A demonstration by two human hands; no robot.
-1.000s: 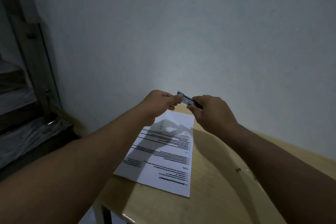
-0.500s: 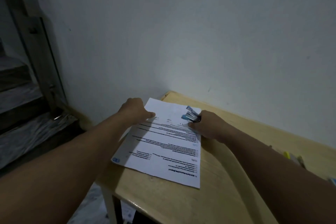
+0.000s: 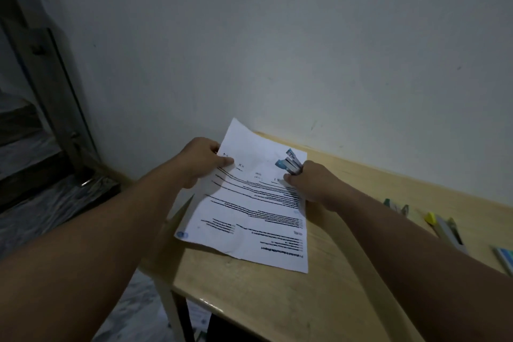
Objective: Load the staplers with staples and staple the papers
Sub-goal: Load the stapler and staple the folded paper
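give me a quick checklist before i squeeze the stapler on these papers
1. Stapler held in the right hand: ok.
2. Left hand gripping the papers at their far left edge: ok.
3. Stapler mouth around the papers' far right corner: cannot tell, it looks to sit at the corner.
4. Sheets squared up: cannot tell, only the top sheet shows.
5. Staples loaded: cannot tell, magazine hidden.
6. Papers resting on the table: not ok, the far end is lifted and the left side overhangs.
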